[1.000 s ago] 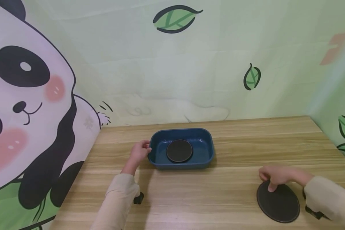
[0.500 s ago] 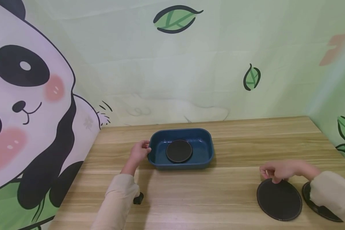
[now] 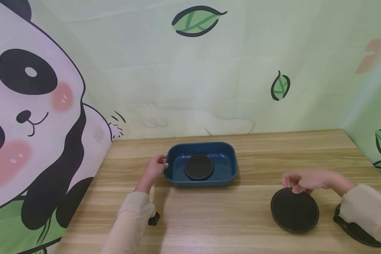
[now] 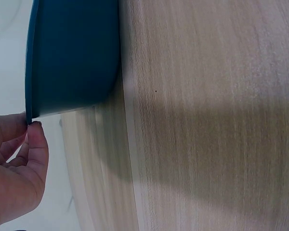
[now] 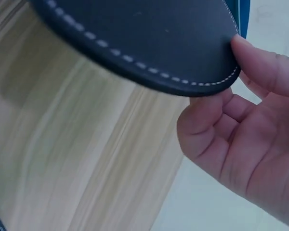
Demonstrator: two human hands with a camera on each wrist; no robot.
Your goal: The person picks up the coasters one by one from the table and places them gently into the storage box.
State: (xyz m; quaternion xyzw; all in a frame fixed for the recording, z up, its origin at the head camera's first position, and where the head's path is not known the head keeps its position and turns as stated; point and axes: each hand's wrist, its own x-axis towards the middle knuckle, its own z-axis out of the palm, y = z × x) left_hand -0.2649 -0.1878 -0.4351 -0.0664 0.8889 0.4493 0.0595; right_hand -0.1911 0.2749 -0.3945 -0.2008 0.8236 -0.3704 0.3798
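Observation:
A blue rectangular dish (image 3: 222, 169) stands on the wooden table with a round black coaster (image 3: 199, 167) lying inside it. My left hand (image 3: 154, 168) pinches the dish's left rim; in the left wrist view thumb and finger meet on that rim (image 4: 30, 72). Over at the right, my right hand (image 3: 308, 180) pinches the far edge of a second round black coaster (image 3: 294, 211). White stitching runs along this coaster's edge (image 5: 149, 48) in the right wrist view, where the thumb lies on one face and curled fingers are behind it.
Another black coaster (image 3: 357, 234) lies on the table at the right, partly covered by my right sleeve (image 3: 365, 208). Behind the table (image 3: 216, 218) hangs a pale green backdrop (image 3: 190, 77) with a panda and leaves. A small black item (image 3: 153, 219) shows beside my left sleeve.
My right hand has lifted its coaster and moved it left and away from me, uncovering more of the coaster under my sleeve. My left hand keeps its pinch on the dish.

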